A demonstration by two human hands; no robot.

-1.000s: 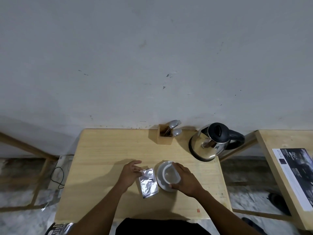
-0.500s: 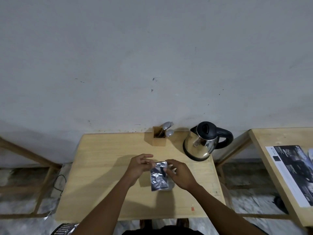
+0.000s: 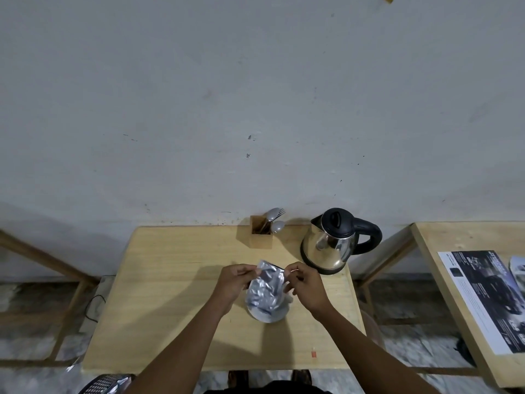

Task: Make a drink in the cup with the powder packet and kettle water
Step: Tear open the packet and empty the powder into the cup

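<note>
A person stands at a wooden table (image 3: 170, 280), both hands raised just above it. One silver powder packet (image 3: 265, 291) hangs between them: the left hand (image 3: 234, 285) pinches its top left corner, the right hand (image 3: 305, 285) pinches its top right corner, fingers closed on the foil. Directly beneath the packet sits one white cup (image 3: 270, 315), mostly hidden. One steel kettle (image 3: 331, 243) with a black lid stands behind to the right. One wooden holder (image 3: 260, 237) near the wall holds two spoons and one fork.
</note>
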